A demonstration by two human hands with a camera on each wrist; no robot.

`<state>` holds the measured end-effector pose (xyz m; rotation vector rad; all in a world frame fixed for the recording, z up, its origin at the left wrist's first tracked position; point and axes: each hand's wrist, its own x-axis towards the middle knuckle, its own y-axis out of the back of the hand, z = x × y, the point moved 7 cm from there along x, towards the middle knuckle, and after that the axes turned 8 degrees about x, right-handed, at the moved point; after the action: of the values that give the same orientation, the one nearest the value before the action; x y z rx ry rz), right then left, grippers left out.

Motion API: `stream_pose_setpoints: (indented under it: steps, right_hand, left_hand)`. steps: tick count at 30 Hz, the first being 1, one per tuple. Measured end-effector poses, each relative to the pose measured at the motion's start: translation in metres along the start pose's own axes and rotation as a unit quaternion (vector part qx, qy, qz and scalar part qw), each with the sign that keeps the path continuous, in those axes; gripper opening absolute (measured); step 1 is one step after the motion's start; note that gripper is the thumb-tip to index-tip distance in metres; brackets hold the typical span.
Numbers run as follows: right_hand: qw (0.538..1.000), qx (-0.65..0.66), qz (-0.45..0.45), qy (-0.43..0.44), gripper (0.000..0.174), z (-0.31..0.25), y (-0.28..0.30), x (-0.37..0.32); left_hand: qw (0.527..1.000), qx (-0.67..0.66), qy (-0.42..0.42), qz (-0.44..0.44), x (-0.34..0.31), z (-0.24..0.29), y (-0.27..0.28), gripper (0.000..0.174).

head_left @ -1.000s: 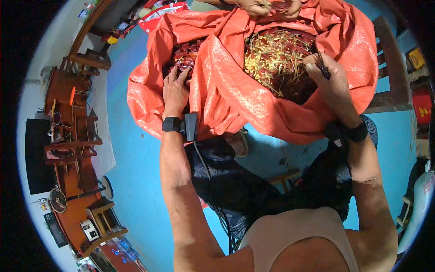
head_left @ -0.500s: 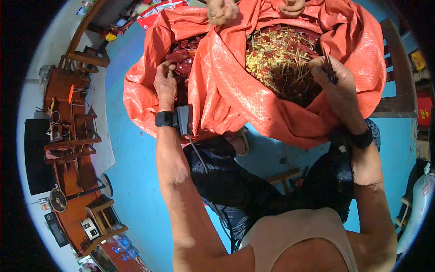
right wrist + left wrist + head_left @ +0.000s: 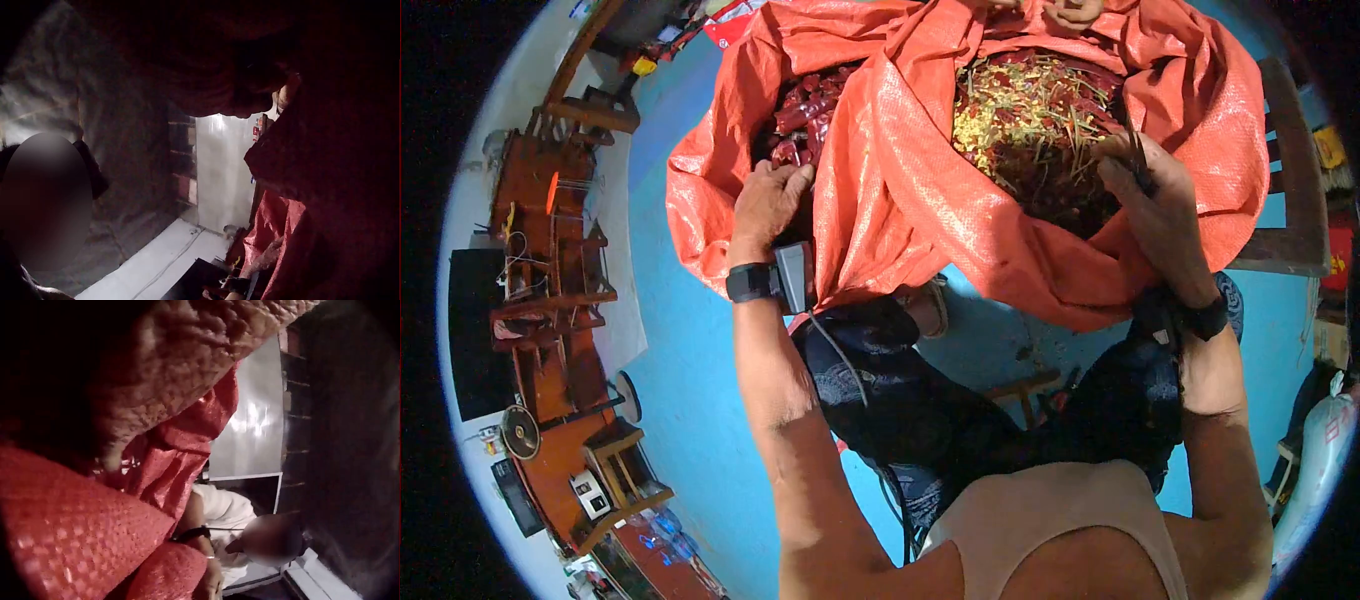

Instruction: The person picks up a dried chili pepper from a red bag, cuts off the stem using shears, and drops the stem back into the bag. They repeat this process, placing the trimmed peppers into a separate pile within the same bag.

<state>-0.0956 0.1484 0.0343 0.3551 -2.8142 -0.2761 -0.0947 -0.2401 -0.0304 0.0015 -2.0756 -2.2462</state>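
My left hand point(image 3: 765, 205) reaches into the left part of the orange-red woven sack point(image 3: 920, 190), its fingertips right at the dark red dried chilies point(image 3: 805, 115). What those fingers hold, I cannot tell. On the right side, my right hand point(image 3: 1160, 195) grips dark scissors point(image 3: 1138, 160) with the pointed blades upward, beside the other sack opening. Inside that opening lie cut stems and pale yellow seeds point(image 3: 990, 125) over dark red pieces. The left wrist view has the wrinkled hand point(image 3: 187, 362) close above the red weave; the right wrist view is mostly dark.
Another person's hand point(image 3: 1075, 12) is at the far rim of the sack. A wooden chair point(image 3: 1285, 200) stands at the right. Blue floor point(image 3: 690, 400) surrounds my legs, and wooden furniture point(image 3: 560, 390) lines the left wall. A cable point(image 3: 840, 350) runs from my left wrist.
My left hand has drawn back from the chilies and shifted left, its fingers now bent. The right hand has moved slightly right with the scissors. The other person's hands have moved about the far rim.
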Motion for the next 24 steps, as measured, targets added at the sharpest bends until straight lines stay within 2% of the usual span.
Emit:
stream_pose_setpoints:
  steps: [2, 4, 6, 8, 10, 12, 13, 14, 16, 17, 22, 24]
  right_hand:
    - [0.999, -0.027, -0.016, -0.009, 0.01, -0.003, -0.003, -0.001]
    - [1.0, -0.016, -0.014, -0.009, 0.01, 0.001, -0.006, -0.003]
    - [1.0, -0.009, -0.011, -0.008, 0.009, 0.003, -0.006, -0.003]
    - [0.999, -0.051, -0.012, 0.007, 0.006, 0.0, -0.008, -0.002]
    - [0.999, -0.04, -0.011, -0.007, 0.006, 0.003, -0.009, -0.002]
    - [0.999, -0.03, -0.008, -0.024, 0.006, 0.004, -0.008, -0.001]
    - [0.999, -0.042, -0.007, -0.021, 0.007, 0.002, -0.008, -0.001]
    - [0.999, -0.051, -0.005, -0.019, 0.008, 0.002, -0.009, 0.0]
    - [0.999, -0.035, -0.001, -0.014, 0.01, 0.004, -0.012, 0.0]
    - [1.0, -0.019, 0.003, -0.008, 0.011, 0.004, -0.013, 0.0]
    - [0.999, -0.042, -0.017, 0.01, 0.013, 0.001, -0.015, -0.002]
    - [0.998, -0.052, -0.024, 0.02, 0.013, 0.001, -0.016, -0.002]
  left_hand:
    - [1.0, 0.011, -0.005, -0.009, 0.002, -0.007, -0.003, 0.021]
    - [0.979, 0.137, 0.028, 0.147, 0.001, 0.004, 0.027, 0.019]
    - [0.972, 0.153, 0.014, 0.18, 0.016, 0.007, 0.029, 0.022]
    - [0.951, 0.165, -0.059, 0.256, 0.033, 0.019, 0.027, 0.03]
    - [0.948, 0.186, -0.057, 0.251, 0.045, 0.015, 0.014, 0.034]
    - [0.979, 0.101, 0.012, 0.177, 0.057, -0.003, -0.004, 0.034]
    - [0.981, 0.02, 0.031, 0.189, 0.058, -0.014, -0.005, 0.031]
    - [0.981, 0.02, 0.032, 0.188, 0.059, -0.021, -0.006, 0.031]
    - [0.946, -0.217, 0.133, 0.203, 0.055, -0.06, -0.016, 0.028]
    - [0.934, -0.243, 0.167, 0.203, 0.052, -0.074, -0.022, 0.029]
    - [0.927, -0.21, 0.196, 0.242, 0.023, -0.065, 0.01, 0.028]
    - [0.941, -0.093, 0.179, 0.271, 0.019, -0.064, 0.015, 0.024]
